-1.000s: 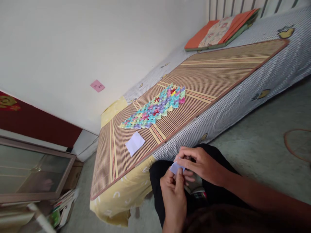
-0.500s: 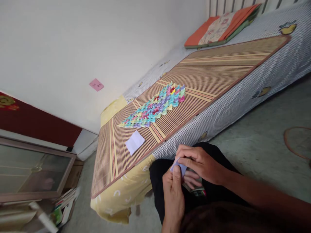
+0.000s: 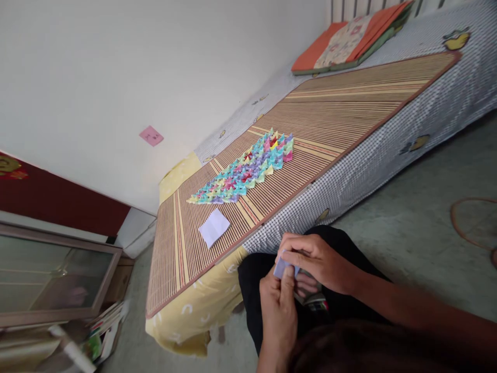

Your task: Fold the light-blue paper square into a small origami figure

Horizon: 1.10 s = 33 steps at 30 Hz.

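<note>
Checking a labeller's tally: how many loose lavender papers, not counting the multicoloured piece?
2: a small paper held by the left hand and right hand, and a sheet on the mat. More may be hidden under the sheet.

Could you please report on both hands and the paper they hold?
Left hand, right hand: both gripping small lavender paper. Paper partly covered by them. Nothing visibly in the way.

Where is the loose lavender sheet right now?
In the head view, the lavender sheet lies left of centre on the striped mat, just below the left end of the multicoloured folded-paper piece, up and left of the left hand.
</note>
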Each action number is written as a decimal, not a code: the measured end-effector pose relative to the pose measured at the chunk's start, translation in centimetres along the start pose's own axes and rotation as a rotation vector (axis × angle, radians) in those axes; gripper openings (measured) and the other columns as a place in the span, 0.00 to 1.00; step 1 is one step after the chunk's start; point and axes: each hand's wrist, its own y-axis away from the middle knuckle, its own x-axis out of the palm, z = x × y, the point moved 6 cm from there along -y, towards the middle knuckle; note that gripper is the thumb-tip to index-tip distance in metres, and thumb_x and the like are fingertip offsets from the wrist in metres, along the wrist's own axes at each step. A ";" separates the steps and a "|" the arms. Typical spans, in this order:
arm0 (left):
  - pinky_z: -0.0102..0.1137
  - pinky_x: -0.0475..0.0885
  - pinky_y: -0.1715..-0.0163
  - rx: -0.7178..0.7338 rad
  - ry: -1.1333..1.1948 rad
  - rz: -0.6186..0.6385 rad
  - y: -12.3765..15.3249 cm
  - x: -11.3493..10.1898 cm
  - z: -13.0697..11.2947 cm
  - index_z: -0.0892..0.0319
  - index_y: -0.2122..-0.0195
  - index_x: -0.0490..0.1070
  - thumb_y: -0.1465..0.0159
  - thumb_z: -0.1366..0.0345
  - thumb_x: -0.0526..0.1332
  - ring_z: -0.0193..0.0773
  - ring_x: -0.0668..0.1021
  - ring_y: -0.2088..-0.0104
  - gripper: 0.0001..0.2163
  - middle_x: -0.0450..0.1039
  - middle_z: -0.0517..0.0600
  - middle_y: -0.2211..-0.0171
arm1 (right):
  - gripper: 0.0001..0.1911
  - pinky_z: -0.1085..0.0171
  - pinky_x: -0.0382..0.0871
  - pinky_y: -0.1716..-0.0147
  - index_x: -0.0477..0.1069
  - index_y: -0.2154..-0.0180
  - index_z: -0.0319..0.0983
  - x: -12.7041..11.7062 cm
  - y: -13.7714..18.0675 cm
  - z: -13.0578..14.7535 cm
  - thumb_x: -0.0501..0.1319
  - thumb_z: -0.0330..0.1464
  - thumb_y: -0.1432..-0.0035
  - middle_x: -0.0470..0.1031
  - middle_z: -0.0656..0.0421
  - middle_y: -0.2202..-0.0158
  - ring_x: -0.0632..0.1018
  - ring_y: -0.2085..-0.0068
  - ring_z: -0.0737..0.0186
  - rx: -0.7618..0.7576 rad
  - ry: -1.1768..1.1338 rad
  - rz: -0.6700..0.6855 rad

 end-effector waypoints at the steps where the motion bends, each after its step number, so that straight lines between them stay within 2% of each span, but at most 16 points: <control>1: 0.30 0.71 0.74 -0.015 0.018 0.045 0.0 0.0 0.1 0.61 0.69 0.80 0.31 0.48 0.56 0.39 0.75 0.77 0.23 0.76 0.51 0.78 | 0.19 0.68 0.65 0.83 0.72 0.71 0.38 -0.3 0.0 0.1 0.59 0.43 0.33 0.68 0.62 0.69 0.67 0.82 0.74 -0.022 0.049 -0.008; 3: 0.31 0.71 0.71 -0.035 0.031 0.094 0.2 -0.2 0.1 0.62 0.65 0.80 0.29 0.47 0.52 0.41 0.76 0.73 0.25 0.77 0.53 0.75 | 0.18 0.67 0.70 0.75 0.75 0.72 0.38 -0.8 -0.1 0.5 0.59 0.42 0.33 0.70 0.60 0.68 0.72 0.74 0.69 -0.083 0.163 -0.023; 5: 0.32 0.70 0.69 -0.037 0.009 0.069 0.3 -0.8 -0.2 0.62 0.66 0.80 0.29 0.46 0.48 0.42 0.75 0.70 0.28 0.76 0.54 0.74 | 0.17 0.67 0.70 0.72 0.77 0.71 0.38 -1.0 -0.2 0.5 0.60 0.40 0.33 0.71 0.58 0.67 0.74 0.68 0.65 -0.108 0.220 -0.011; 7: 0.31 0.66 0.70 -0.041 -0.026 0.031 0.4 -1.3 -0.5 0.62 0.70 0.77 0.29 0.45 0.48 0.40 0.71 0.70 0.28 0.73 0.52 0.75 | 0.16 0.67 0.68 0.72 0.79 0.69 0.38 -1.1 -0.3 0.3 0.60 0.39 0.33 0.71 0.58 0.67 0.74 0.68 0.65 -0.105 0.242 0.011; 10: 0.30 0.60 0.72 -0.044 -0.060 0.038 0.2 -1.2 -0.6 0.60 0.75 0.72 0.30 0.44 0.51 0.36 0.65 0.73 0.27 0.67 0.48 0.77 | 0.15 0.67 0.68 0.70 0.80 0.68 0.38 -1.1 -0.3 0.2 0.60 0.38 0.33 0.71 0.59 0.69 0.73 0.68 0.66 -0.132 0.283 0.018; 14: 0.31 0.61 0.69 -0.022 -0.031 -0.027 0.0 -1.4 -0.4 0.60 0.76 0.70 0.29 0.45 0.50 0.37 0.65 0.72 0.26 0.65 0.48 0.76 | 0.15 0.65 0.70 0.69 0.78 0.62 0.38 -1.3 -0.3 -0.3 0.60 0.42 0.34 0.75 0.59 0.68 0.76 0.69 0.64 -0.029 0.129 0.024; 17: 0.30 0.61 0.69 -0.017 -0.011 -0.123 0.0 -1.9 -0.2 0.59 0.75 0.70 0.28 0.48 0.51 0.37 0.66 0.72 0.25 0.65 0.48 0.76 | 0.13 0.63 0.72 0.67 0.75 0.64 0.38 -1.5 -0.2 -0.3 0.63 0.42 0.37 0.77 0.60 0.70 0.78 0.69 0.62 0.031 0.039 0.019; 20: 0.29 0.60 0.72 0.022 -0.055 -0.195 0.1 -2.3 -0.4 0.59 0.76 0.69 0.29 0.48 0.53 0.35 0.64 0.73 0.24 0.63 0.46 0.77 | 0.11 0.65 0.69 0.67 0.73 0.69 0.39 -1.8 -0.1 0.2 0.64 0.39 0.38 0.76 0.61 0.72 0.76 0.69 0.63 -0.004 0.155 -0.038; 23: 0.28 0.62 0.71 0.051 -0.059 -0.219 -0.2 -2.9 -0.5 0.60 0.70 0.76 0.31 0.50 0.58 0.34 0.66 0.71 0.19 0.67 0.46 0.74 | 0.12 0.66 0.65 0.70 0.72 0.72 0.39 -1.9 -0.1 0.7 0.62 0.37 0.37 0.72 0.62 0.74 0.72 0.71 0.65 -0.030 0.279 -0.068; 26: 0.28 0.66 0.67 0.036 -0.013 -0.166 -0.8 -3.3 -0.5 0.59 0.62 0.81 0.34 0.53 0.63 0.36 0.71 0.68 0.14 0.73 0.48 0.69 | 0.12 0.66 0.62 0.71 0.72 0.72 0.38 -1.5 -0.2 0.8 0.60 0.35 0.37 0.70 0.62 0.75 0.70 0.72 0.65 -0.024 0.356 0.005; 29: 0.28 0.67 0.67 -0.029 0.062 -0.088 -1.3 -3.3 -0.5 0.61 0.67 0.81 0.38 0.55 0.68 0.36 0.73 0.69 0.13 0.75 0.49 0.72 | 0.12 0.66 0.61 0.72 0.72 0.71 0.38 -1.3 -0.3 0.5 0.60 0.36 0.37 0.70 0.62 0.75 0.69 0.72 0.65 0.007 0.368 0.055; 31: 0.27 0.65 0.71 -0.059 0.101 -0.140 -1.5 -3.5 -0.3 0.62 0.71 0.80 0.42 0.57 0.71 0.33 0.70 0.74 0.12 0.71 0.46 0.77 | 0.11 0.66 0.62 0.72 0.72 0.70 0.38 -1.6 -0.4 0.6 0.60 0.37 0.37 0.70 0.62 0.74 0.70 0.72 0.65 0.007 0.327 0.002; 33: 0.25 0.61 0.75 -0.050 0.136 -0.277 -1.4 -3.9 -0.1 0.63 0.73 0.78 0.43 0.58 0.72 0.29 0.66 0.77 0.12 0.66 0.43 0.81 | 0.12 0.66 0.62 0.73 0.71 0.70 0.39 -2.1 -0.4 0.9 0.59 0.38 0.37 0.69 0.63 0.75 0.69 0.72 0.65 -0.016 0.293 -0.098</control>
